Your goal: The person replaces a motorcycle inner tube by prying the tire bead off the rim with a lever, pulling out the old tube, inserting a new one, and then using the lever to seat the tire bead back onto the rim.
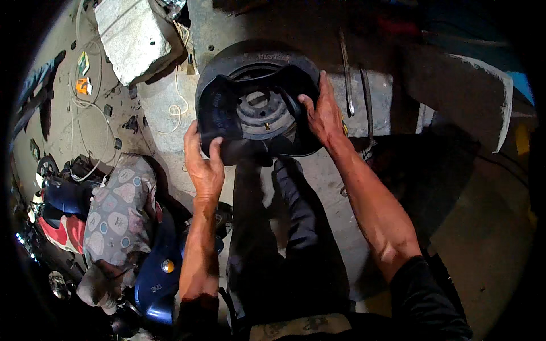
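A black tyre (222,108) lies around a dark steel wheel rim (264,131) on the ground in front of my legs, its near rubber pulled into a wavy opening. My left hand (205,159) is closed on the tyre's lower left, fingers and thumb on either side of the rubber. My right hand (321,116) grips the tyre's right side, thumb on its inner edge and fingers outside. A small brass-coloured valve shows on the rim. To the right lie two long metal bars (346,68), apart from my hands.
A white block (128,40) and pale cords (94,102) lie at upper left. A motor scooter with blue panels (153,290) and a patterned cover (116,210) stands at lower left. A dark board with a pale edge (455,96) is at right.
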The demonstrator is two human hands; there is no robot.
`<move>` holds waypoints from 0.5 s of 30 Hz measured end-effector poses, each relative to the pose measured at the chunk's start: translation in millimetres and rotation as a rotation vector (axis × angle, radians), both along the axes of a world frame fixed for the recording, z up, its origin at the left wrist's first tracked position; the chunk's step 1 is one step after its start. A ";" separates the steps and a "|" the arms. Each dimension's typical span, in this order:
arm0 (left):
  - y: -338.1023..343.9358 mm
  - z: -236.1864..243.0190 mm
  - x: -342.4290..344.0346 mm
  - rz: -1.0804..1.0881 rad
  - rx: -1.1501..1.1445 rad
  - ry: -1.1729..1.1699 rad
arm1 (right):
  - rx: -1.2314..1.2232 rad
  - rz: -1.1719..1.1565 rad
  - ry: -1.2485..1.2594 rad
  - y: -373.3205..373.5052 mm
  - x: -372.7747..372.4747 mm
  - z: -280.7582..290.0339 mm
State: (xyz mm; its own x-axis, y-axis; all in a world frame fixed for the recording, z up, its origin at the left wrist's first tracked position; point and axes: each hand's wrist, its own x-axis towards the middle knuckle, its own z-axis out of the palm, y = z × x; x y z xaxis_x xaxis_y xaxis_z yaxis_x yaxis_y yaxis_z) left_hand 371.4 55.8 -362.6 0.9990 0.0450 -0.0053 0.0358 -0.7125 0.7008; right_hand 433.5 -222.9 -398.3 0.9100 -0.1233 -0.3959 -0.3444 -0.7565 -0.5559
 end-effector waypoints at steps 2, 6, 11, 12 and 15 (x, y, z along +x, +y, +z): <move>2.6 -15.1 -7.8 0.540 -0.354 0.304 | 0.011 -0.028 0.066 -0.7 9.0 -4.1; 13.6 -32.6 -17.5 0.486 -0.379 0.463 | 0.037 0.042 0.001 -8.2 5.2 -23.2; -6.7 -29.9 -77.3 0.495 -0.233 0.442 | 0.073 0.065 0.005 -11.5 7.0 -26.8; -19.7 -38.7 -103.0 0.462 -0.106 0.410 | 0.084 0.081 -0.006 -14.4 7.6 -25.9; -62.4 -11.7 -156.2 0.241 -0.263 0.392 | 0.132 0.013 0.104 -15.0 9.4 -18.2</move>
